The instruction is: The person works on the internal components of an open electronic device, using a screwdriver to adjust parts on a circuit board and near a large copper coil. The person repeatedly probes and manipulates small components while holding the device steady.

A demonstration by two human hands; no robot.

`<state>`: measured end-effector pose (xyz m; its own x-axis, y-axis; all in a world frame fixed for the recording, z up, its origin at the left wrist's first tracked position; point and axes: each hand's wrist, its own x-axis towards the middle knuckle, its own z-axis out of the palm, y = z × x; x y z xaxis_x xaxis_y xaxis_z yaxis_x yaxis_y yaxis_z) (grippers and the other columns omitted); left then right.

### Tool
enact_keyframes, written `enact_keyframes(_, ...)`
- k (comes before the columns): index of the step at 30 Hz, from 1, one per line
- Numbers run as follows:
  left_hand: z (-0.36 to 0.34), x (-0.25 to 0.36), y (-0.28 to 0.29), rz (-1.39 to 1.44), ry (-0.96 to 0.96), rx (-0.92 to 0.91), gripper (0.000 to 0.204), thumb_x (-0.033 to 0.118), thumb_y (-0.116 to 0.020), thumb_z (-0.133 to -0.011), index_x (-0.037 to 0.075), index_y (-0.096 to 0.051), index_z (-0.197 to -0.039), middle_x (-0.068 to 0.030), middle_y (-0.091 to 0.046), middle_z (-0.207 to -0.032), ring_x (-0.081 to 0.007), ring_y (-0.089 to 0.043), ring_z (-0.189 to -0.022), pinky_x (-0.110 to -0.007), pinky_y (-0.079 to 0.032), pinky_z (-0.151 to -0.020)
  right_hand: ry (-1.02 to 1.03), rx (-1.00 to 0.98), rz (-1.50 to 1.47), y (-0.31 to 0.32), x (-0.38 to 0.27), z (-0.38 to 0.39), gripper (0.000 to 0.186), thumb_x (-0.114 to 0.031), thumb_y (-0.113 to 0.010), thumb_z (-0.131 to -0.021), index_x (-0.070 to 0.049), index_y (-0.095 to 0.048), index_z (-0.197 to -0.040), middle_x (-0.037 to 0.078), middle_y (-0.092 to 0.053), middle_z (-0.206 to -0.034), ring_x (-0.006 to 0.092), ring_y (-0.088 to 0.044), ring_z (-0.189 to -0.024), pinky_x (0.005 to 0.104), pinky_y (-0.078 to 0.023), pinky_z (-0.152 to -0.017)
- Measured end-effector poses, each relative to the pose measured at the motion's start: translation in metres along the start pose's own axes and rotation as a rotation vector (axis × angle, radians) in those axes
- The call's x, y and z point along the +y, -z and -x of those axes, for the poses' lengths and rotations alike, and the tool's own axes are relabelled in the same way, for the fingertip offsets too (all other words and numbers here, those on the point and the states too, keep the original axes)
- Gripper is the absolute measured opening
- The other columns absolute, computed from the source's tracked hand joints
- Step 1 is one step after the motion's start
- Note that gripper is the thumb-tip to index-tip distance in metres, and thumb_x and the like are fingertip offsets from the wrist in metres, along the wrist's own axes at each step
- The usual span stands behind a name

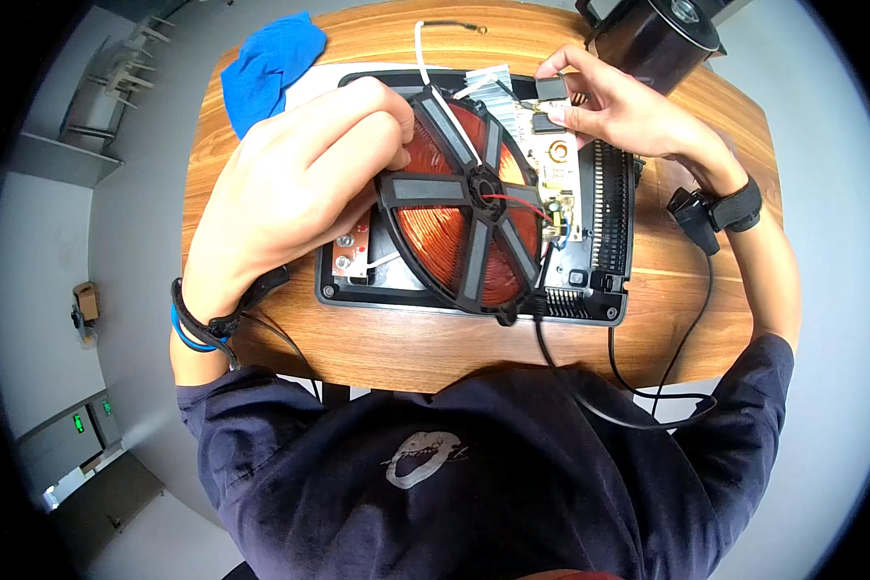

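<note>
1. the round copper coil (430, 242) is in the middle of the frame, over the black case (382, 303). the left hand (309, 164) has its fingers curled in at the coil's upper left edge. it looks like a pinch, but i can't tell how tight, because some fingertips are hidden. if the pinch is weak, the coil may slip and bang the parts under it.

2. the right hand (619, 111), right of the top middle, has its thumb and first finger bent close together on a black block (551, 89) at the top end of the pale circuit board (558, 174). if it pulls hard on just that end, the board may crack or the block may snap off.

3. a thin red wire (517, 201) goes from the coil's middle to the board. if the hands go too far apart, the wire may rip out.

4. a white wire (420, 53) sticks up toward the top of the frame. it could snag on an arm if the coil turns.

5. a black cord (543, 343) hangs over the counter (300, 353) edge at the lower middle. if an elbow catches it, it could tug the parts.
</note>
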<state>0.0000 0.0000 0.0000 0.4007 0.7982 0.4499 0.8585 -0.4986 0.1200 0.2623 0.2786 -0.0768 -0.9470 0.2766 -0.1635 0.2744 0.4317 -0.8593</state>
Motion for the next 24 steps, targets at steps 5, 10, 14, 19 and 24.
enact_keyframes(5,0.002,-0.006,-0.007,-0.001,-0.032,-0.020,0.032,-0.011,-0.088,-0.076,-0.001,-0.064,-0.095,-0.0129,-0.074,-0.112,-0.0338,-0.080,-0.103,-0.041,-0.067,-0.086,-0.070,0.015,-0.134,-0.002,0.007,0.020,0.045,-0.010,-0.074,-0.115,-0.003,-0.050,-0.152,0.003,-0.061,-0.106,0.0104,-0.070,-0.093,0.0279,-0.068,-0.082)
enact_keyframes(10,0.009,-0.013,-0.014,0.031,-0.012,-0.092,0.030,-0.010,-0.088,-0.079,-0.002,-0.065,-0.098,-0.0145,-0.075,-0.119,-0.0369,-0.081,-0.118,-0.045,-0.068,-0.100,-0.117,0.033,-0.156,-0.016,0.021,0.032,0.045,-0.008,-0.073,-0.115,-0.004,-0.049,-0.153,0.005,-0.061,-0.111,0.0105,-0.068,-0.100,0.0279,-0.071,-0.089)
enact_keyframes(14,0.007,-0.023,-0.015,0.066,-0.037,-0.113,0.029,-0.011,-0.086,-0.080,-0.003,-0.067,-0.102,-0.0161,-0.077,-0.126,-0.0395,-0.079,-0.129,-0.047,-0.067,-0.108,-0.073,0.023,-0.130,-0.016,0.038,0.036,0.047,-0.011,-0.073,-0.116,-0.008,-0.053,-0.158,0.006,-0.067,-0.110,0.0120,-0.072,-0.102,0.0292,-0.069,-0.090)
enact_keyframes(19,0.014,-0.041,-0.023,0.009,-0.092,-0.072,0.028,-0.012,-0.083,-0.082,-0.004,-0.069,-0.105,-0.0166,-0.078,-0.130,-0.0392,-0.078,-0.133,-0.047,-0.066,-0.110,-0.033,0.071,0.356,-0.013,0.033,0.037,0.052,-0.025,-0.079,-0.112,-0.016,-0.060,-0.159,0.006,-0.072,-0.101,0.0174,-0.075,-0.099,0.0383,-0.061,-0.087)
enact_keyframes(24,0.019,-0.053,-0.029,-0.055,-0.138,-0.083,0.029,-0.010,-0.083,-0.082,-0.004,-0.069,-0.106,-0.0150,-0.078,-0.129,-0.0384,-0.079,-0.127,-0.045,-0.067,-0.106,-0.055,0.034,0.477,-0.014,0.017,0.044,0.064,-0.024,-0.082,-0.108,-0.015,-0.056,-0.166,0.014,-0.077,-0.114,0.0220,-0.077,-0.103,0.0409,-0.062,-0.091)
